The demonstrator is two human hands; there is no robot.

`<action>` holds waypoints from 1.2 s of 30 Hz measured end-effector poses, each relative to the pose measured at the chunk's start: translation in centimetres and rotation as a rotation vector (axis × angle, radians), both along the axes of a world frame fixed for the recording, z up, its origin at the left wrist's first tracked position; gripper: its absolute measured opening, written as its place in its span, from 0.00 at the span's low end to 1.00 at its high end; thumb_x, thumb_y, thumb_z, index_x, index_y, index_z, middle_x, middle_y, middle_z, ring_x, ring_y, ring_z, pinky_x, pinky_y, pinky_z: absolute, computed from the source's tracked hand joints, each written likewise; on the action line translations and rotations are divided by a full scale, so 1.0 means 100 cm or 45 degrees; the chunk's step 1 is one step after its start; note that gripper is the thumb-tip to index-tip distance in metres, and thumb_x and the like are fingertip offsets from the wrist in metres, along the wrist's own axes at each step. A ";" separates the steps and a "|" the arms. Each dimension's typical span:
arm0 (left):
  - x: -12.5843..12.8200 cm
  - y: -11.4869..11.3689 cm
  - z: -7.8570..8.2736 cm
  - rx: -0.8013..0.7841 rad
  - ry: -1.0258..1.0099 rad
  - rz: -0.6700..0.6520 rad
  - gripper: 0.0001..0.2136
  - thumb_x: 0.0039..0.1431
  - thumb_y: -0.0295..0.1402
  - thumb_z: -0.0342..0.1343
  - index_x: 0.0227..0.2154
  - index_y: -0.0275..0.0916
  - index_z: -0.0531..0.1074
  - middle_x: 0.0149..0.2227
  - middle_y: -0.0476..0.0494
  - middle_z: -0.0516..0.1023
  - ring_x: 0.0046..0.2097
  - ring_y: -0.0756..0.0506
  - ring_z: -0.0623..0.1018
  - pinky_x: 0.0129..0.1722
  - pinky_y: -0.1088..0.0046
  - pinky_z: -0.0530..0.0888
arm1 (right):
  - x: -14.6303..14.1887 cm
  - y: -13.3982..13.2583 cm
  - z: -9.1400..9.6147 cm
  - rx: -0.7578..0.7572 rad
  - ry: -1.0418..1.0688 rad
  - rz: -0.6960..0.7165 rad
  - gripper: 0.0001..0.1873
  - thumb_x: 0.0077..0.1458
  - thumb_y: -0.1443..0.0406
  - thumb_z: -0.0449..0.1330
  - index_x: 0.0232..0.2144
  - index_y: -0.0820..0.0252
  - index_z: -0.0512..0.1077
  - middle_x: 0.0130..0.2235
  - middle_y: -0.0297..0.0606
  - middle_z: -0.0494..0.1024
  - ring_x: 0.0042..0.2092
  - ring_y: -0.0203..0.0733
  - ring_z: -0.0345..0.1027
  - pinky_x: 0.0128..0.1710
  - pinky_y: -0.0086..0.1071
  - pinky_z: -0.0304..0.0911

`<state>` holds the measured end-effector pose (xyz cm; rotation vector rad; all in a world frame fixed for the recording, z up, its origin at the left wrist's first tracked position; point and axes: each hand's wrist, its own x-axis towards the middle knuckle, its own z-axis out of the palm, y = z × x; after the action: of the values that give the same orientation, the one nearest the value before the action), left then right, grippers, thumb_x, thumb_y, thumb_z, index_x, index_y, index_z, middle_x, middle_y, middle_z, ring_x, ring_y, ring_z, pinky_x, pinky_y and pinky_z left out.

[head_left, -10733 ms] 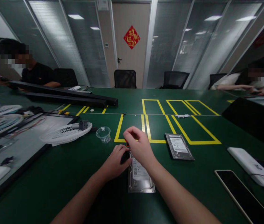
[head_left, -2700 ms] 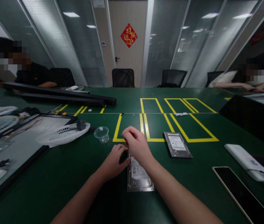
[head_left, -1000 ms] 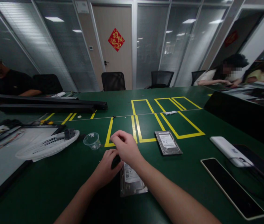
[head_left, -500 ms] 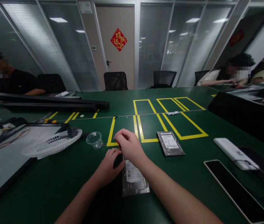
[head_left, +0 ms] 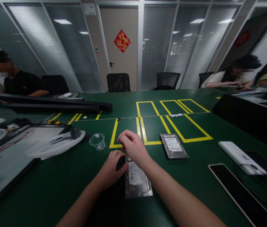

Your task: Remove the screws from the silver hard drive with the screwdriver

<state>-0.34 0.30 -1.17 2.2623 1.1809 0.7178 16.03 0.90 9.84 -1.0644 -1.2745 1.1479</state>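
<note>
The hard drive (head_left: 138, 181) lies flat on the green table (head_left: 74, 173), right under the person's hands; I'd judge it dense, stiff and smooth, best held by its long side edges. The right hand (head_left: 134, 146) pinches a small red piece (head_left: 123, 147) by its far end; the left hand (head_left: 111, 167) curls narrowly at that corner, its grip unclear. Since half a second ago only the view has swung slightly left.

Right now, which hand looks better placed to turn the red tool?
Probably the right hand: it grips the red tool at the nearer hard drive; the left hand sits at that drive's left edge.
</note>
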 end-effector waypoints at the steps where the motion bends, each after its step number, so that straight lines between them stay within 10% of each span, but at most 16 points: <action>1: 0.000 0.000 0.000 0.000 -0.001 0.000 0.15 0.68 0.35 0.60 0.55 0.43 0.74 0.56 0.37 0.75 0.58 0.34 0.73 0.61 0.48 0.73 | 0.000 0.001 -0.001 0.017 -0.022 0.014 0.10 0.58 0.60 0.59 0.27 0.57 0.74 0.27 0.30 0.70 0.32 0.38 0.64 0.33 0.32 0.57; 36: -0.001 0.004 -0.006 0.043 -0.041 0.015 0.14 0.65 0.36 0.62 0.52 0.44 0.77 0.57 0.37 0.78 0.58 0.33 0.76 0.60 0.48 0.75 | -0.004 0.002 -0.011 -0.020 -0.024 -0.052 0.09 0.59 0.58 0.63 0.34 0.55 0.69 0.30 0.29 0.72 0.32 0.36 0.67 0.33 0.31 0.62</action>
<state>-0.45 0.72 -1.75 2.2649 1.1765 0.7814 15.60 1.12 8.77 -1.1104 -1.2548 1.1208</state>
